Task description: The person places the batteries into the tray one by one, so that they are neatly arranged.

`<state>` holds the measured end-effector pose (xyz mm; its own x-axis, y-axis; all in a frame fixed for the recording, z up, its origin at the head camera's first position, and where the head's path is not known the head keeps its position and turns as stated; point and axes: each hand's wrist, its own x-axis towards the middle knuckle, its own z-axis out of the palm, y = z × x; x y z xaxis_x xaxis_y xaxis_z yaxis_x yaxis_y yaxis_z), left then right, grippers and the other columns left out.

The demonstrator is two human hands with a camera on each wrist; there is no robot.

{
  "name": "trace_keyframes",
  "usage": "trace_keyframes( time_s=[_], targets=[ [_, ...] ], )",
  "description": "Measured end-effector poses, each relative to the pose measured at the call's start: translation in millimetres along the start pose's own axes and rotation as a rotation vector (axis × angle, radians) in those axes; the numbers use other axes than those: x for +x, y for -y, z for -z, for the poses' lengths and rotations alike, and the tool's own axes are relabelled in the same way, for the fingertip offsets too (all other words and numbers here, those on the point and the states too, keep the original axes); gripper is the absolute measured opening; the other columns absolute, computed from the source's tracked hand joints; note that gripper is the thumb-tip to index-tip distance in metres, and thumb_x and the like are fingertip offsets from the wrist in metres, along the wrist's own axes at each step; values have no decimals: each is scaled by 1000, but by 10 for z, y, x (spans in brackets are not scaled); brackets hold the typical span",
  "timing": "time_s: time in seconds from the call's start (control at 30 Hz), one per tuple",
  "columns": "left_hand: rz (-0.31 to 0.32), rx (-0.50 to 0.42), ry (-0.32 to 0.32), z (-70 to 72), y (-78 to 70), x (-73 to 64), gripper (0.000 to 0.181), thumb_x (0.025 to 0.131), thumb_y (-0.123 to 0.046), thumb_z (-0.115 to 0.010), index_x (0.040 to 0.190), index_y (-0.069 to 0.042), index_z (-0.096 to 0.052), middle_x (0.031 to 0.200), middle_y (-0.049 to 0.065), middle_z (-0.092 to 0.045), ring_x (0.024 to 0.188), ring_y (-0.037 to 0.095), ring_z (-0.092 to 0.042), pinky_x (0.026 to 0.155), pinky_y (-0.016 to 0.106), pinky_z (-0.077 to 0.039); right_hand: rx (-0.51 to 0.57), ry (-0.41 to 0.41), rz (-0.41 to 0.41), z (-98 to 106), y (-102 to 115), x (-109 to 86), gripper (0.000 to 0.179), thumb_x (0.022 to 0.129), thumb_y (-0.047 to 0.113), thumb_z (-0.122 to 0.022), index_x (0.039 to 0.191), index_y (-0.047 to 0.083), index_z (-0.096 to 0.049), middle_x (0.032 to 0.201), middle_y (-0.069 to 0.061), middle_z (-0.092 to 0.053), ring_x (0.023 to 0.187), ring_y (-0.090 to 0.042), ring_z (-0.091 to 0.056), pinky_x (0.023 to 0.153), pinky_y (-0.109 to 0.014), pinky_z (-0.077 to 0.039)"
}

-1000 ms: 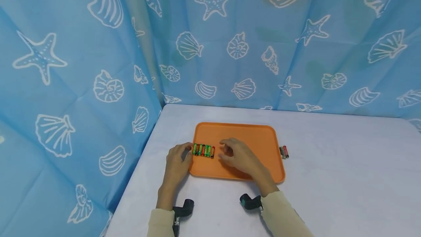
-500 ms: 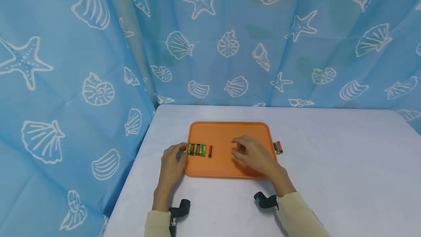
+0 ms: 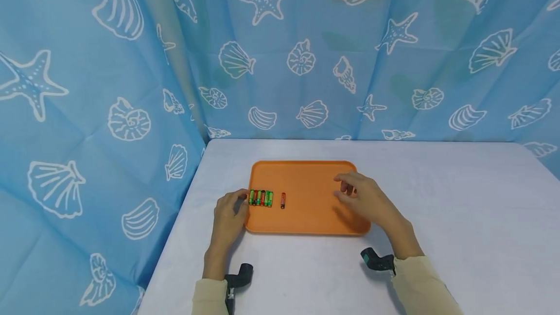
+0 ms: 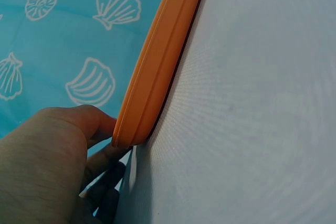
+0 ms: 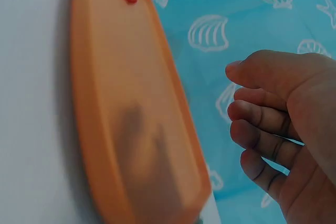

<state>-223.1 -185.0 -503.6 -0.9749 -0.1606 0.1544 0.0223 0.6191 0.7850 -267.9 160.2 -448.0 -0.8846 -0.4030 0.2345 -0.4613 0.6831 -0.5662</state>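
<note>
An orange tray lies on the white table. My left hand pinches its left edge; the left wrist view shows the thumb and fingers at the rim of the tray. Several green and red batteries lie side by side in a row inside, near that hand. A single red battery with a dark end lies just right of the row, apart from it. Over the tray's right side hovers my right hand, fingers loosely bent, nothing between them. The right wrist view shows this hand without any object.
A blue curtain with white shell and starfish prints hangs behind and to the left of the white table. Black wrist cameras sit on both forearms. The tray's right rim is partly covered by my right hand.
My right hand has moved right, away from the batteries. The single battery now lies farther from the row. Batteries seen beyond the tray's right edge are now hidden by the hand. Left hand stays put.
</note>
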Motion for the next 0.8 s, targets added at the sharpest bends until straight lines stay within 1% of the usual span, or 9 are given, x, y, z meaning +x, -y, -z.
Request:
trace_keyframes(
  time_s=[0.13, 0.2, 0.3, 0.43, 0.6, 0.7, 0.8],
  targets=[
    [-2, 6, 0, -10, -1, 7, 32, 100, -17, -58, 131, -13, -63, 125, 6, -61, 135, 29, -40, 114, 52, -26, -26, -10, 3, 67, -160, -86, 35, 91, 13, -75, 123, 2, -66, 90, 3, -58, 78, -16, -54, 68, -32, -51],
    [-1, 8, 1, -11, -1, 11, 32, 100, -17, -58, 131, -13, -63, 125, 6, -61, 135, 29, -40, 114, 52, -26, -27, -8, -11, 100, -238, -120, 35, 91, 13, -74, 123, 2, -65, 90, 2, -58, 78, -16, -53, 67, -30, -49],
    [8, 13, 3, -8, 1, 10, 32, 100, -17, -57, 132, -14, -62, 125, 5, -60, 136, 28, -39, 115, 52, -26, -38, -5, -35, 154, -356, -148, 36, 92, 14, -73, 125, 1, -64, 92, 1, -58, 81, -16, -54, 66, -29, -50],
    [14, 12, 5, 5, -8, 4, 33, 100, -17, -57, 132, -14, -62, 126, 5, -60, 136, 28, -38, 115, 52, -25, -53, -31, -57, 217, -513, -176, 35, 93, 13, -72, 125, 1, -64, 92, 0, -58, 85, -19, -55, 65, -30, -49],
    [17, 0, 5, 13, -16, -10, 33, 100, -17, -57, 132, -13, -62, 125, 5, -60, 136, 28, -38, 115, 52, -25, -70, -50, -83, 252, -664, -208, 33, 93, 11, -70, 124, 1, -64, 91, -1, -60, 83, -20, -56, 64, -30, -49],
    [18, -2, 7, 10, -26, -14, 33, 100, -17, -57, 132, -13, -62, 125, 5, -60, 136, 27, -38, 116, 52, -25, -71, -30, -121, 256, -719, -234, 33, 92, 10, -70, 124, 1, -64, 91, -2, -60, 83, -20, -56, 65, -31, -50],
    [15, 0, 9, 1, -38, -12, 33, 100, -17, -56, 132, -13, -62, 126, 5, -60, 136, 28, -38, 116, 52, -25, -70, 7, -165, 251, -763, -264, 37, 92, 10, -69, 126, 0, -62, 93, -4, -60, 85, -22, -55, 69, -34, -51]
  ],
)
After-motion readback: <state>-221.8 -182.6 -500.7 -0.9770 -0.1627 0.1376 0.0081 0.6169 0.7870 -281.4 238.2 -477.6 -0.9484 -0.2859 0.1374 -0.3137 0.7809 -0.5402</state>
